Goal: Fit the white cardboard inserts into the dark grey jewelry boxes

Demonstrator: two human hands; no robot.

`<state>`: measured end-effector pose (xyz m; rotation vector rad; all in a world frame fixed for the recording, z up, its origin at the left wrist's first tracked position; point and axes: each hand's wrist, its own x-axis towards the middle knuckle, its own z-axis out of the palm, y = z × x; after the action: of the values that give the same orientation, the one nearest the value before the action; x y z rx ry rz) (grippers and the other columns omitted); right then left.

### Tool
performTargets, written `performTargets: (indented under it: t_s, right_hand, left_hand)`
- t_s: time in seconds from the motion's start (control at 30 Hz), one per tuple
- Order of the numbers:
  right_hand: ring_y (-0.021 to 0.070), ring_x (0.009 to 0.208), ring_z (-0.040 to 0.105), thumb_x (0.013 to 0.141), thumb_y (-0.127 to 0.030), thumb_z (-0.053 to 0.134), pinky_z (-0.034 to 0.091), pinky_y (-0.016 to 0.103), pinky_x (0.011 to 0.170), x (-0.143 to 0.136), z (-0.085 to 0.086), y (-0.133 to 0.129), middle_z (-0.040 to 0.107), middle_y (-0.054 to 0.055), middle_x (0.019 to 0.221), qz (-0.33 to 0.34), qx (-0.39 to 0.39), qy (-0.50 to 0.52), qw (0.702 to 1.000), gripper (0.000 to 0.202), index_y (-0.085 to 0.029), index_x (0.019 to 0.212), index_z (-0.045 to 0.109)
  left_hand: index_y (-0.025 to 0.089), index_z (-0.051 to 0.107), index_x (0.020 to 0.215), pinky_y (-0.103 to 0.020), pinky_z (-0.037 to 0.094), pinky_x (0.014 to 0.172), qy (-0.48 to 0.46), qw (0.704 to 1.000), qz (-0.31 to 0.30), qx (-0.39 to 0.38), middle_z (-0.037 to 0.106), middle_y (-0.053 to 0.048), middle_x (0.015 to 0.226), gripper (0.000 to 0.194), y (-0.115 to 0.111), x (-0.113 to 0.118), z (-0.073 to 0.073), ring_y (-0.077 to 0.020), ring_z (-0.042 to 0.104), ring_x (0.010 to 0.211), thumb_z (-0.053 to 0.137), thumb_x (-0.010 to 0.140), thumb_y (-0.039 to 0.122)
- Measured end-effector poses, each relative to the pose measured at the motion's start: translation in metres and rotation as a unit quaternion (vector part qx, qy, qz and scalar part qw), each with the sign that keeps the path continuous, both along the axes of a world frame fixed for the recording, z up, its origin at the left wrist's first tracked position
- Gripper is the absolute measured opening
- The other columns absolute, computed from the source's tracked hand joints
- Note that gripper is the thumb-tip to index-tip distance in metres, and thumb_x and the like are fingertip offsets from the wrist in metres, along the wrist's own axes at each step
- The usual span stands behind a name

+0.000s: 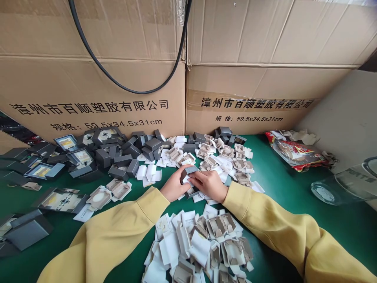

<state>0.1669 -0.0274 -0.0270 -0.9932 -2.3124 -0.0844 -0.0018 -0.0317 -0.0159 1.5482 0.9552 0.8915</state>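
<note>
My left hand (174, 186) and my right hand (209, 184) meet over the green table (282, 184), both in yellow sleeves. Together they grip a small grey box (189, 170) with a white insert showing at its open side. The left fingers hold its left edge; the right fingers press the insert from the right. A second grey piece (192, 192) lies just beneath the hands. Loose white and beige insert cards (203, 239) are heaped between my forearms.
Several small grey boxes (129, 151) and more beige inserts (226, 155) are piled behind the hands. Larger open grey boxes (44, 171) lie at left. Two big cardboard cartons (247, 94) wall the back. At right lie a red snack bag (294, 153) and a clear jar (341, 184).
</note>
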Motion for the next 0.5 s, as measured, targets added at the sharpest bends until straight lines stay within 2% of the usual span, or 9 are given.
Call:
performTargets:
  t_s: [0.2,0.3,0.5]
  right_hand:
    - [0.0081,0.051,0.051,0.091,-0.026,0.045,0.030,0.023,0.053,0.0027,0.0039,-0.0029,0.058,0.000,0.057,0.050,0.086,-0.020,0.995,0.020,-0.015,0.079,0.055]
    - [0.0079,0.049,0.049,0.091,-0.024,0.045,0.030,0.023,0.053,0.0030,0.0057,-0.0037,0.055,-0.001,0.055,0.039,0.114,-0.015,0.993,0.019,-0.015,0.076,0.054]
    - [0.0075,0.046,0.044,0.091,-0.029,0.045,0.028,0.023,0.051,0.0015,0.0055,-0.0027,0.052,-0.002,0.051,-0.008,0.085,-0.013,0.996,0.027,-0.016,0.068,0.053]
  left_hand:
    - [0.017,0.046,0.118,-0.034,0.039,0.096,-0.010,1.000,-0.008,-0.021,0.057,-0.007,0.116,0.058,0.0011,-0.0012,-0.0019,-0.0213,0.053,0.107,0.050,0.062,0.004]
    - [0.016,0.045,0.119,-0.034,0.041,0.093,-0.019,1.000,-0.008,-0.023,0.057,-0.008,0.114,0.057,0.0014,-0.0011,-0.0038,-0.0210,0.054,0.104,0.050,0.063,0.005]
    - [0.017,0.047,0.118,-0.031,0.041,0.090,-0.006,1.000,-0.002,-0.024,0.058,-0.006,0.113,0.057,0.0005,-0.0008,-0.0012,-0.0190,0.055,0.100,0.047,0.063,0.004]
